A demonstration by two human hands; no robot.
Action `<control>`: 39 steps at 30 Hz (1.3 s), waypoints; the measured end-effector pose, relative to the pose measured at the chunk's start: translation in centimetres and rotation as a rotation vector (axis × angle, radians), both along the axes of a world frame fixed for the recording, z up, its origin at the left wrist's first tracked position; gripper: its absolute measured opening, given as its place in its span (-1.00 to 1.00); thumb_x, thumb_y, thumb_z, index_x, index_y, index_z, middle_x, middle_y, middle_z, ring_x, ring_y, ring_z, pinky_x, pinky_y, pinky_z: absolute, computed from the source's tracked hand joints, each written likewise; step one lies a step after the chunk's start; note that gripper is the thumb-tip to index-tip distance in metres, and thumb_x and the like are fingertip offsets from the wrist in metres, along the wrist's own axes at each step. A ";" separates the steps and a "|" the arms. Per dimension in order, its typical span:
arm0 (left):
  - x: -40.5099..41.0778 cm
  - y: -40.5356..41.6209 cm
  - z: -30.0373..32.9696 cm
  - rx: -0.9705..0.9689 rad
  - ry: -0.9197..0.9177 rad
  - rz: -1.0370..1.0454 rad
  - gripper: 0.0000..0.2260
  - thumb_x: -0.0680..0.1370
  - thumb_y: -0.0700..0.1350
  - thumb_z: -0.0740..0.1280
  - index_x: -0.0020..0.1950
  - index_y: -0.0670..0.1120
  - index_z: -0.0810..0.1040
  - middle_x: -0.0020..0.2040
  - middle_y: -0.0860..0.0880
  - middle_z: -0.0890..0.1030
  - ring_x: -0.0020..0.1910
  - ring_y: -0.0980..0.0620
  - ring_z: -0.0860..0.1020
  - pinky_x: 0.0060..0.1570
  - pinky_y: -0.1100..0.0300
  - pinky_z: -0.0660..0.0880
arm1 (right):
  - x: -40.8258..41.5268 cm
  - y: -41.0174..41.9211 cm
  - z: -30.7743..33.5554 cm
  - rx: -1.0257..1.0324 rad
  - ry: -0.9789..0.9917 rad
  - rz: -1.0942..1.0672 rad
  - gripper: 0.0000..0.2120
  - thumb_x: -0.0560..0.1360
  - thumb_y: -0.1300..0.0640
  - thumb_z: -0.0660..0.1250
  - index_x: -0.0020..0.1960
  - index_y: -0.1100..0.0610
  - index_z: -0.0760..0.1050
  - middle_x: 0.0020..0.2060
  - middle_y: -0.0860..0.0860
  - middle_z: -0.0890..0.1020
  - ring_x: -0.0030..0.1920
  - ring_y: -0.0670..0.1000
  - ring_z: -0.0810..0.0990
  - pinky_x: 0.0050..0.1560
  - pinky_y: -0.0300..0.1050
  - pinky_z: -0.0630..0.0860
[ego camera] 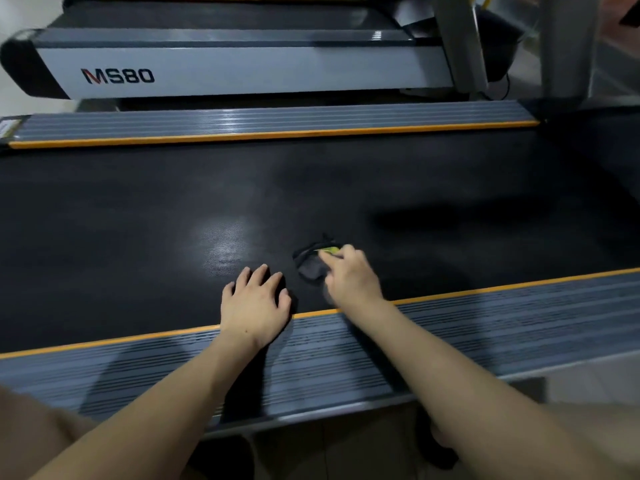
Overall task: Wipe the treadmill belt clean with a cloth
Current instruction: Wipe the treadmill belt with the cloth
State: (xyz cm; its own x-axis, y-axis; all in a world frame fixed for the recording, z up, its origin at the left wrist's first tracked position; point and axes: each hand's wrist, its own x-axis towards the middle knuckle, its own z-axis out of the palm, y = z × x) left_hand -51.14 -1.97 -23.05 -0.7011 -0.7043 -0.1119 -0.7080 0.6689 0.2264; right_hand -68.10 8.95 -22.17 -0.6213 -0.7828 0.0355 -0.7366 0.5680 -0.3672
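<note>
The black treadmill belt (pixel 173 209) spans the middle of the view. A small dark cloth (pixel 311 265) with a yellow-green patch lies crumpled on the belt near its front edge. My right hand (pixel 349 278) rests on the cloth's right side, fingers curled over it and pinching it. My left hand (pixel 254 299) lies flat on the belt just left of the cloth, palm down, fingers spread, holding nothing. Its wrist crosses the orange strip at the belt's near edge.
Grey ribbed side rails with orange trim (pixel 485 327) (pixel 270 123) border the belt in front and behind. A second treadmill marked MS80 (pixel 117 76) stands beyond. Grey upright posts (pixel 460 43) rise at the far right. Tiled floor (pixel 346 452) shows below the near rail.
</note>
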 end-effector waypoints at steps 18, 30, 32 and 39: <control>-1.5 1.2 -0.4 -0.006 0.043 -0.039 -0.56 0.63 0.15 0.05 0.48 0.18 0.40 0.60 0.04 0.28 0.61 -0.02 0.12 0.53 -0.04 0.12 | -3.1 3.2 -0.5 0.003 0.033 -0.064 -0.51 0.50 0.19 0.24 0.40 -0.12 0.44 0.17 0.01 0.43 0.15 0.12 0.37 0.06 0.04 0.53; -1.9 1.6 0.0 -0.012 0.025 -0.023 -0.55 0.59 0.11 0.06 0.46 0.14 0.43 0.59 0.03 0.30 0.60 -0.01 0.15 0.53 -0.02 0.13 | -6.5 4.7 -0.8 -0.028 0.049 -0.398 -0.60 0.44 0.24 0.25 0.27 0.07 0.53 0.10 0.20 0.46 0.04 0.27 0.46 0.09 0.01 0.44; -1.9 1.5 -0.1 -0.018 0.031 -0.016 -0.55 0.58 0.12 0.06 0.43 0.14 0.45 0.58 0.02 0.32 0.60 -0.02 0.16 0.52 -0.04 0.15 | -1.2 1.9 -0.9 -0.051 0.009 -0.169 -0.55 0.45 0.27 0.26 0.31 0.05 0.51 0.13 0.15 0.45 0.07 0.23 0.42 0.09 0.04 0.48; -1.7 1.6 0.0 -0.024 0.041 -0.002 -0.54 0.59 0.12 0.05 0.45 0.12 0.45 0.57 0.01 0.33 0.59 -0.01 0.17 0.52 -0.06 0.16 | -10.7 8.8 -0.9 -0.011 0.109 -0.221 -0.51 0.43 0.24 0.26 0.32 -0.07 0.55 0.09 0.11 0.49 0.03 0.23 0.48 0.02 0.01 0.56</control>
